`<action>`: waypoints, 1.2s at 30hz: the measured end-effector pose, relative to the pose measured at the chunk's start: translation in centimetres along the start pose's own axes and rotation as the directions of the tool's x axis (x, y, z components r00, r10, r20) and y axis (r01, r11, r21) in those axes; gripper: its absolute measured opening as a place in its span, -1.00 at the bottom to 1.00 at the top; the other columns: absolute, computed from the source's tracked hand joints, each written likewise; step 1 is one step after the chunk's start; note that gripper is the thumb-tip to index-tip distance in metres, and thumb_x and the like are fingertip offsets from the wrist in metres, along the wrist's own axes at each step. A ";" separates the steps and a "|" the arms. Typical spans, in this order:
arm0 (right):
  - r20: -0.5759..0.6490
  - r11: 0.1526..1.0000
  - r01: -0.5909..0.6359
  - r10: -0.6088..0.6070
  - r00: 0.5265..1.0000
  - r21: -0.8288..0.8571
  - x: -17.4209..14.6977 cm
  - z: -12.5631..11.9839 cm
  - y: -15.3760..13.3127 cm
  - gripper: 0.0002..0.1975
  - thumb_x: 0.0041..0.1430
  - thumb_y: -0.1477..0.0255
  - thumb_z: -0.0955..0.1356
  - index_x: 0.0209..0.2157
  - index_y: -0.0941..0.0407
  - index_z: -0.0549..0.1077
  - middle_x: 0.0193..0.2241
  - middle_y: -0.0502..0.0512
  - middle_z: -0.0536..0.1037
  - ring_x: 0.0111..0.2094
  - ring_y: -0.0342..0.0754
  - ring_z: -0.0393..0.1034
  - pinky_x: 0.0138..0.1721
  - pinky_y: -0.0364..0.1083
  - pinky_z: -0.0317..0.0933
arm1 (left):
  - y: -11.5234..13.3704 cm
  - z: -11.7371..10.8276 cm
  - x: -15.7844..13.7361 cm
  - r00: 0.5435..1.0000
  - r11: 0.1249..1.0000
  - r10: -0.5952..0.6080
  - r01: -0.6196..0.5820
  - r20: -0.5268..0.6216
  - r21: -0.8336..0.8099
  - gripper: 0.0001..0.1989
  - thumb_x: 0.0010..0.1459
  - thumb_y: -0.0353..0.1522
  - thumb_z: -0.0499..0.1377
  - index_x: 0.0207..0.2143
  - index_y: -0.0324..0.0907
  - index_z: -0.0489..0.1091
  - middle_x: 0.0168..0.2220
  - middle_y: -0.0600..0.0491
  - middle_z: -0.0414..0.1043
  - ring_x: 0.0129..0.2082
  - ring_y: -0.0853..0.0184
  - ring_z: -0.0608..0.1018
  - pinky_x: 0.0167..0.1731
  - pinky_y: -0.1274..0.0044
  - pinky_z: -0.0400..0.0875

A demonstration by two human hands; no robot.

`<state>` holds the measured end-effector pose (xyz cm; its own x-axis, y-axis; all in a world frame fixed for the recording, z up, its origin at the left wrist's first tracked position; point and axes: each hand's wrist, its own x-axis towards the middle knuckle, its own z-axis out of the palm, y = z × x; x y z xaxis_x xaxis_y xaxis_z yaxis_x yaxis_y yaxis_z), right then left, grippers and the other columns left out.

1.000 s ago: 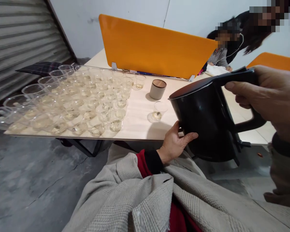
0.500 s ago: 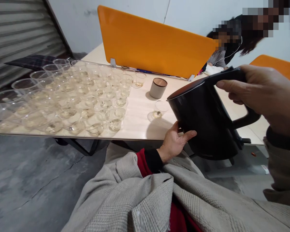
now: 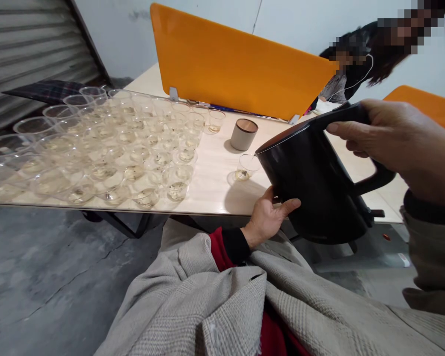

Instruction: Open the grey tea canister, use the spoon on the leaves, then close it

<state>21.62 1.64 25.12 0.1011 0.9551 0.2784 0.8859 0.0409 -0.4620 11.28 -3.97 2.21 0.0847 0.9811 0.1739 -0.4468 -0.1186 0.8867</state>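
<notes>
Grey knit sleeve with red lining fills the near foreground. Left hand cups the lower front of a black kettle; palm and thumb press its wall, grip loose, supporting rather than closed. Right hand clenched round the kettle handle, thumb lying along the lid edge. Kettle held in the air at the near edge of the worktop, tipped with spout toward 1 lone clear cup, just beside it. Left of that, a dense block of clear plastic cups, each with pale dregs. Beyond: capped beige jar, orange divider, a seated person behind.
</notes>
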 end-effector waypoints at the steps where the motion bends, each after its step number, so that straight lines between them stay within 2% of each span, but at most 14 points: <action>1: 0.006 1.000 -0.008 0.008 1.000 -0.003 -0.1 0.0 -0.1 -0.75 0.25 0.54 0.54 -0.46 0.11 0.48 -0.68 -0.07 0.39 -0.65 -0.21 0.24 -0.64 -0.19 -0.05 | 0.1 0.0 0.0 1.000 1.000 -0.002 0.002 0.001 0.001 -0.32 0.20 0.04 0.41 0.17 -0.21 0.43 0.13 -0.20 0.61 0.07 0.05 0.64 0.15 0.21 0.53; 8: 0.022 0.997 0.046 -0.047 0.999 0.057 0.2 0.0 0.1 -0.78 0.22 0.58 0.53 -0.46 0.14 0.50 -0.68 -0.06 0.36 -0.64 -0.24 0.19 -0.64 -0.20 -0.12 | 0.6 -0.1 0.0 1.000 1.000 0.006 -0.006 0.006 0.011 -0.38 0.23 -0.01 0.40 0.16 -0.21 0.43 0.14 -0.20 0.61 0.10 0.02 0.64 0.17 0.18 0.52; 19: 0.002 1.000 -0.001 0.001 1.000 0.022 0.2 -0.3 0.5 -0.82 0.24 0.54 0.53 -0.41 0.12 0.52 -0.62 -0.03 0.40 -0.60 -0.21 0.23 -0.60 -0.17 -0.05 | -0.3 0.0 0.9 1.000 1.000 0.007 -0.007 0.022 -0.004 -0.39 0.23 -0.06 0.42 0.17 -0.21 0.42 0.14 -0.20 0.61 0.09 0.04 0.64 0.18 0.17 0.52; 24: -0.014 0.999 0.006 -0.005 1.000 0.043 0.0 -0.4 0.3 -0.75 0.21 0.59 0.53 -0.49 0.12 0.48 -0.69 -0.07 0.34 -0.64 -0.23 0.17 -0.59 -0.20 -0.14 | -0.4 0.2 0.8 1.000 1.000 0.011 -0.011 0.028 -0.002 -0.37 0.22 -0.03 0.42 0.17 -0.20 0.42 0.13 -0.19 0.61 0.09 0.04 0.64 0.18 0.18 0.52; 29: -0.015 0.998 -0.036 0.035 0.999 -0.052 -0.3 -0.5 -0.2 -0.79 0.25 0.55 0.51 -0.43 0.10 0.49 -0.67 -0.10 0.38 -0.67 -0.23 0.19 -0.57 -0.17 -0.09 | -0.6 0.2 0.8 0.999 0.999 -0.007 0.009 0.043 -0.044 -0.36 0.20 -0.02 0.43 0.16 -0.21 0.41 0.17 -0.22 0.59 0.12 0.04 0.63 0.17 0.19 0.53; 33: -0.004 0.999 -0.026 0.026 1.000 -0.020 -0.2 -0.5 -0.1 -0.77 0.24 0.57 0.52 -0.45 0.12 0.48 -0.71 -0.14 0.35 -0.72 -0.29 0.15 -0.61 -0.17 -0.13 | -0.4 0.1 0.8 0.999 1.000 -0.013 0.014 0.045 -0.026 -0.35 0.20 0.00 0.43 0.15 -0.21 0.41 0.16 -0.21 0.59 0.11 0.06 0.63 0.16 0.22 0.53; 36: -0.005 1.000 0.024 -0.024 1.000 0.009 -0.2 -0.6 0.6 -0.79 0.26 0.56 0.52 -0.44 0.12 0.50 -0.72 -0.15 0.34 -0.74 -0.29 0.17 -0.64 -0.19 -0.10 | -0.1 0.1 0.7 0.999 1.000 -0.007 0.006 0.034 0.012 -0.35 0.20 0.01 0.42 0.16 -0.20 0.42 0.14 -0.19 0.60 0.09 0.09 0.63 0.14 0.26 0.53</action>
<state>22.41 1.26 25.32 0.0822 0.9523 0.2939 0.8840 0.0665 -0.4627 11.41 -3.33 2.29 0.1178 0.9762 0.1822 -0.4353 -0.1141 0.8930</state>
